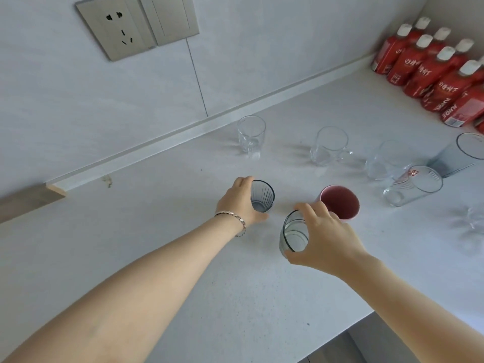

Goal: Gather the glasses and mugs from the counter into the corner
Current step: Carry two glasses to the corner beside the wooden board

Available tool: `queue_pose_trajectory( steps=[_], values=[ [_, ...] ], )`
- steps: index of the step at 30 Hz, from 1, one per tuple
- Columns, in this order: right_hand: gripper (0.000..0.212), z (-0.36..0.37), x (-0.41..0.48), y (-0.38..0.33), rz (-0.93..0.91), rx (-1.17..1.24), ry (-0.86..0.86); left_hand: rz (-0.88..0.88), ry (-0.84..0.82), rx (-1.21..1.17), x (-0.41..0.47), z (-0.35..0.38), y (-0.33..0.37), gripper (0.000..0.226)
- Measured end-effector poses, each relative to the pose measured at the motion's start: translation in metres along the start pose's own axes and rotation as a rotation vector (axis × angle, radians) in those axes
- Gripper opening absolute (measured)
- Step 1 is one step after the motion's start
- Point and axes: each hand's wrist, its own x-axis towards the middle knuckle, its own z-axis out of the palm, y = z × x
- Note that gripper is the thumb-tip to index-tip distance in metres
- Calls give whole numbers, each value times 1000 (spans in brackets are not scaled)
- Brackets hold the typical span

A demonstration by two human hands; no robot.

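While both grip: ribbed glass (pixel 262 196) in left hand (pixel 239 203); clear glass (pixel 293 233) in right hand (pixel 324 237)

On the counter (pixel 183 258), the ribbed glass (pixel 262 195) in the left hand (pixel 239 203) sits at 10 o'clock from the smooth glass (pixel 293 233) in the right hand (pixel 323 238). The mug (pixel 340 203) stands just at 2 o'clock of that smooth glass. Two handled glasses (pixel 251 136) (pixel 330 149) stand behind at 12 o'clock, and the bottles (pixel 440 74) fill the corner at 2 o'clock.

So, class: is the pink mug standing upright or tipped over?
Upright. The pink mug sits on the counter with its round opening facing up, beside the right hand.
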Motion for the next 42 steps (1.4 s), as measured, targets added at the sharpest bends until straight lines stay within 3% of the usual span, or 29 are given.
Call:
queue_pose_trajectory(
  steps=[9, 19, 25, 34, 38, 42],
  values=[
    [87, 11, 14, -80, -208, -108, -96, -197, 381, -350, -122, -41, -99, 73],
    [86, 86, 14, -331, -536, -108, -141, -543, 576, -314, -279, -139, -329, 81],
    [87, 141, -4, -488, -579, -99, -107, -644, 646, -316, -342, -209, -486, 84],
    [95, 202, -13, -625, -556, -77, -127, -726, 710, -310, -334, -299, -647, 82],
    [107, 216, 0, -655, -498, -67, -141, -732, 689, -360, -308, -318, -679, 85],
    [101, 232, 23, -689, -485, -86, -164, -701, 646, -355, -292, -324, -700, 89]
  ],
)
